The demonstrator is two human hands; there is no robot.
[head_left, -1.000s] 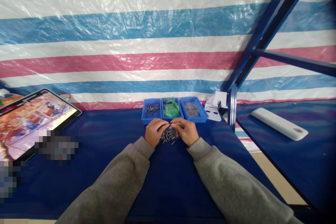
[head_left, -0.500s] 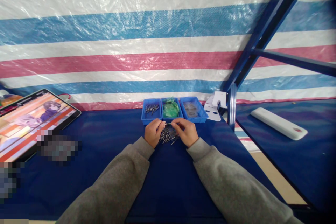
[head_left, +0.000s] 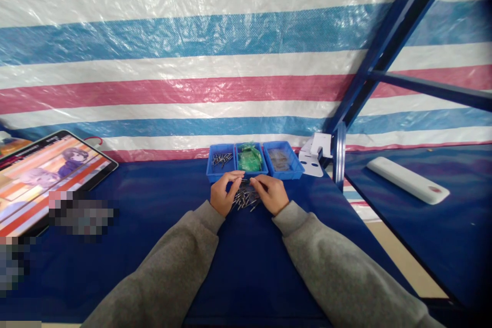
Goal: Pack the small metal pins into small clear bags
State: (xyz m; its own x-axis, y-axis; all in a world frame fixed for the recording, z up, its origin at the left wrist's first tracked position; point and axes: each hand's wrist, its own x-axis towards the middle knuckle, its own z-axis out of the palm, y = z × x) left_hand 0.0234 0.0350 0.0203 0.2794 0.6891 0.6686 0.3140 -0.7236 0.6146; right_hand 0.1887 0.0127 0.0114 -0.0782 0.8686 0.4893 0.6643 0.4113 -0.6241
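Note:
My left hand (head_left: 225,193) and my right hand (head_left: 272,195) face each other over the table, fingertips pinched close together. Between them is a small thin metal pin (head_left: 246,180), partly hidden by the fingers. Each hand seems to grip one end of it. Just below the fingers lies a loose pile of similar metal pins (head_left: 244,199) on the blue tabletop. Right behind my hands stand three blue bins in a row: the left bin (head_left: 209,168) has more metal pins, the middle bin (head_left: 265,169) a green plastic bag, the right bin (head_left: 299,168) clear plastic and greyish pieces.
A tablet (head_left: 82,169) showing a cartoon picture lies at the left. White cut-out card (head_left: 312,165) leans by a blue metal post (head_left: 339,159) at the right. Beyond it, a long white device (head_left: 407,180) rests on another blue surface. Striped plastic sheeting (head_left: 184,89) hangs behind.
The fingers of my left hand have straightened a little over the pin, which shows less now. Both hands have otherwise stayed in nearly the same place.

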